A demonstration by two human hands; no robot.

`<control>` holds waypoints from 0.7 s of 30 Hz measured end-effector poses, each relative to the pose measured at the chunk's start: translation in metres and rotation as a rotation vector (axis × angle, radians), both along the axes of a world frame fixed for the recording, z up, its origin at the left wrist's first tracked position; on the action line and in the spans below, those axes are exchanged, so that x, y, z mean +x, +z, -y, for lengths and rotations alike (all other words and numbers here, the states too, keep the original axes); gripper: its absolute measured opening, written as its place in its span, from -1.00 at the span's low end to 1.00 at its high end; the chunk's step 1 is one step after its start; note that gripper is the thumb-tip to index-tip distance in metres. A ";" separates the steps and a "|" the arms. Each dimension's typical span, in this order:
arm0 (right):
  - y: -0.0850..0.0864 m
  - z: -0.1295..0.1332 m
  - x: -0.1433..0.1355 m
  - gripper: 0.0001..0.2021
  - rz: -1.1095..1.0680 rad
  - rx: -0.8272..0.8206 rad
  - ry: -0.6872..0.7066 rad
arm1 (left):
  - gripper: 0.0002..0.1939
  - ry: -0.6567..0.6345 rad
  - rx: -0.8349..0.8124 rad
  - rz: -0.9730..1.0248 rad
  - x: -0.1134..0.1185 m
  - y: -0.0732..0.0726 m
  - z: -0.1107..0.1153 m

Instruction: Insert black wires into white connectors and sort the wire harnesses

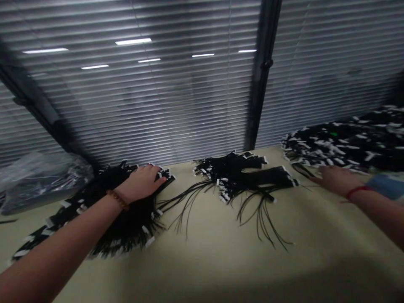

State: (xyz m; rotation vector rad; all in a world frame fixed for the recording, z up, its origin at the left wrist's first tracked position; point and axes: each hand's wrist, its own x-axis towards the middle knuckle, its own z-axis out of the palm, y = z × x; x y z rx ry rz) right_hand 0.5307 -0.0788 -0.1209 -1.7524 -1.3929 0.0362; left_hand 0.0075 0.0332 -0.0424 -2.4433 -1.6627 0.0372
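Observation:
My left hand (142,183) lies on top of a wide pile of black cables (126,227) with white connectors at their ends. Its thumb points right, apart from the other fingers, and the fingertips are partly hidden. On the right, my right hand (339,180) is closed on a looped black cable (302,169) that sticks out past the thumb. Between the hands lies a smaller heap of black cables (236,172) with white connectors, some thin loose wires trailing towards me.
A large mound of black cables with white connectors (344,143) stands at the back right. Clear plastic bags (44,181) lie at the left. Something blue (386,185) is beside my right wrist. Window blinds (189,105) rise behind the pale tabletop (208,252).

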 end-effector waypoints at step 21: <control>-0.040 -0.011 -0.092 -0.85 0.313 -0.231 0.302 | -0.62 -0.349 -0.358 0.206 0.026 -0.021 0.108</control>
